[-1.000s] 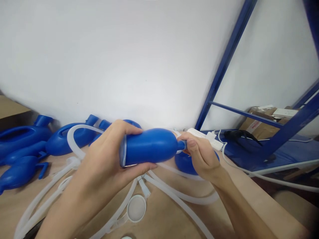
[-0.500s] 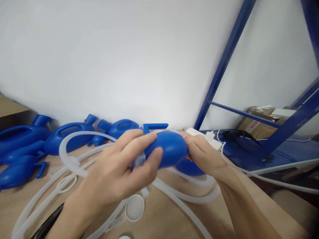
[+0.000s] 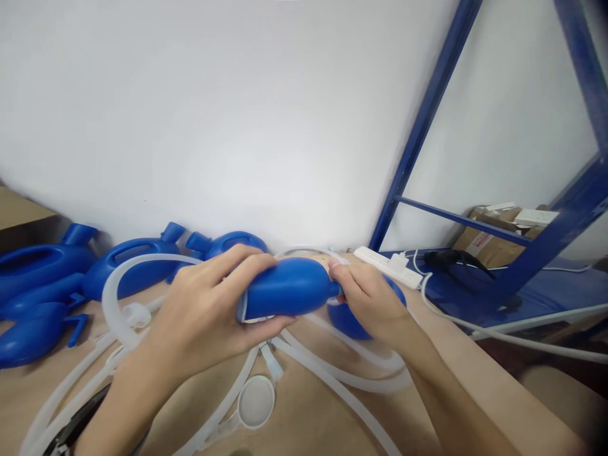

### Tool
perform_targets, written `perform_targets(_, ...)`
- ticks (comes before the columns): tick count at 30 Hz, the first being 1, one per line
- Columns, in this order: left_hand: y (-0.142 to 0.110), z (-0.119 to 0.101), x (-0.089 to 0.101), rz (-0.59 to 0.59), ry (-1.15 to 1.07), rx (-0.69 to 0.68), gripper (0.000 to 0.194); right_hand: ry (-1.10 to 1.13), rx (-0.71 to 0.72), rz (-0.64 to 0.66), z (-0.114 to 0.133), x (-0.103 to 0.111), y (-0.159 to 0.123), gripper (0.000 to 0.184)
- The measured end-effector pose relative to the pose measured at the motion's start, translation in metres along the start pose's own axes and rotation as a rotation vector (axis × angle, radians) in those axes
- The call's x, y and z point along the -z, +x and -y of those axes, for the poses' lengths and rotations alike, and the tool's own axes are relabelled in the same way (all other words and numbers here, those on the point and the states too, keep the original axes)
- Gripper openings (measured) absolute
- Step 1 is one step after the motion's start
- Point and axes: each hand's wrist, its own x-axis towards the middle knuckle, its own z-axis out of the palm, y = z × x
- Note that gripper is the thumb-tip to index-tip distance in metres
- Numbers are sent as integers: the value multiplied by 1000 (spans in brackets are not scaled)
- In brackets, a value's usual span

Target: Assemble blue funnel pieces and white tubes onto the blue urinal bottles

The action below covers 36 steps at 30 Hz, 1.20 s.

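Observation:
A blue, rounded plastic urinal cup (image 3: 287,288) is held level above the table. My left hand (image 3: 209,304) is closed round its wide, open end, thumb below and fingers on top. At the narrow spout on the right, my right hand (image 3: 365,294) pinches with thumb and fingers; whether a tube end is in that pinch is hidden. Behind the right hand lies another blue plastic piece (image 3: 349,320), partly covered. Translucent tubing (image 3: 332,373) loops over the table under both hands. A round white cap with a strap (image 3: 256,402) lies below the cup.
Blue urinal bottles with handles (image 3: 135,266) and smaller blue cups (image 3: 33,335) line the left and the wall. A white power strip (image 3: 389,266) with cable lies right of my hands. Blue metal shelving (image 3: 422,126) stands at the right, with cardboard (image 3: 489,240) on it.
Both hands have shifted slightly left with the cup. The cup has turned, so its handle, which stuck up before, is out of sight. More of the power strip shows.

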Motion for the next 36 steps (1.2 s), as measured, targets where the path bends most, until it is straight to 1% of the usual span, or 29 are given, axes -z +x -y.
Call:
perform_targets(2, 4, -10, 2, 49, -91, 156, 45, -40, 49, -66, 1, -3, -1, 42)
perform_targets(5, 12, -23, 3, 150, -211, 428, 50, -105, 73, -107, 4, -4, -2, 43)
perform_targets(8, 17, -27, 0, 236, -337, 718, 59, -188, 101, -179, 5, -2, -3, 45)
perform_targets(10, 18, -26, -4, 291, -460, 868, 60, -242, 157, -230, 4, -1, -4, 46)
perform_targets(13, 17, -25, -7, 357, -627, 977, 56, -324, 265, -315, 3, 0, -6, 46)
perform_targets(16, 16, -26, -6, 374, -641, 1015, 54, -387, 346, -387, 1, -2, -8, 45)
perform_targets(18, 16, -27, -4, 363, -574, 996, 56, -398, 355, -388, 0, -5, -9, 43)
perform_targets(21, 16, -29, -2, 294, -436, 875, 58, -361, 307, -328, 2, -7, -8, 43)
perform_targets(23, 14, -31, -2, 224, -363, 743, 54, -313, 251, -277, 4, -7, -6, 45)
perform_targets(26, 9, -35, -1, 116, -252, 525, 43, -236, 163, -238, 7, -6, -5, 46)
perform_targets(30, -1, -38, -3, 27, -104, 254, 32, -140, 55, -169, 3, -7, -6, 48)
perform_targets(34, -11, -34, -7, -88, 7, 45, 26, -26, -10, -65, -3, -11, -7, 45)
perform_targets(36, -12, -27, -9, -100, 12, -64, 23, -3, -53, -8, -3, -13, -6, 45)
